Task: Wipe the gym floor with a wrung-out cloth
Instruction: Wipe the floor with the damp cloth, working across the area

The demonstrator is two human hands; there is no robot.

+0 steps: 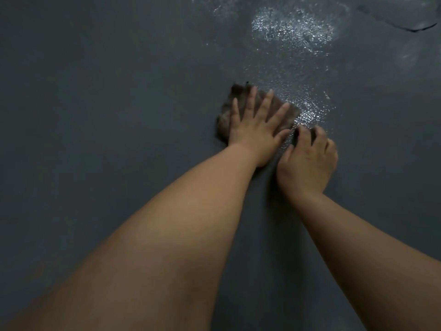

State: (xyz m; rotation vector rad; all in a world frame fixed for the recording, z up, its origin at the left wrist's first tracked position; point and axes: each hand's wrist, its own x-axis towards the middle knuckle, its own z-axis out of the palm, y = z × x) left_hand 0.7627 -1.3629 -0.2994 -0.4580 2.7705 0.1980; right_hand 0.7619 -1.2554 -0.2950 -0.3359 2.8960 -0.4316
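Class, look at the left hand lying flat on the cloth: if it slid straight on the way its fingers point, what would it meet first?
The left hand would run off the far edge of the cloth onto the wet, glistening patch of floor. Nothing solid seems to stand in that line.

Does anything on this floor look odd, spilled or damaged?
Yes. The floor has glistening wet patches beyond the cloth. A dark line at the top right may be a crack or a seam; I cannot tell which.

Left hand (254,130) flat on cloth (225,115) — right hand (307,158) curled on wet floor (95,91).
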